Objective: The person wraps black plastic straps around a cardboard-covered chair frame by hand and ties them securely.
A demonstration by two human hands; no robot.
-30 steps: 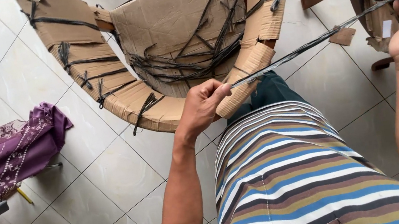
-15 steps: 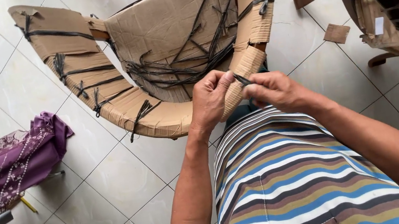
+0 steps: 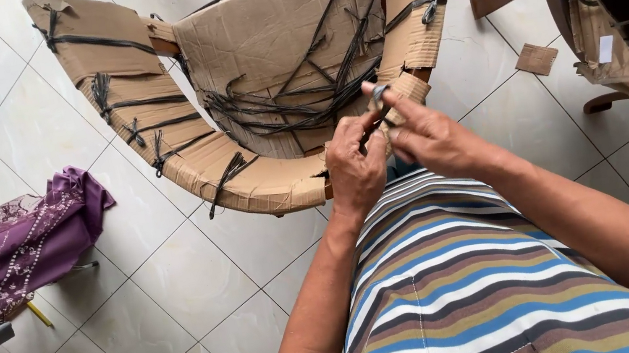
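I judge the wrapping nearly finished: the cardboard-covered chair (image 3: 265, 83) already carries many dark straps (image 3: 294, 103) tied across it, and only the front edge is in work. My left hand (image 3: 354, 168) and right hand (image 3: 431, 136) are close together, both pinching one strap end (image 3: 379, 94) just above the chair's front rim, touching the cardboard there.

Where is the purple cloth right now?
In the head view, the purple cloth is draped at the left edge, over the tiled floor, left of the cardboard-wrapped chair.
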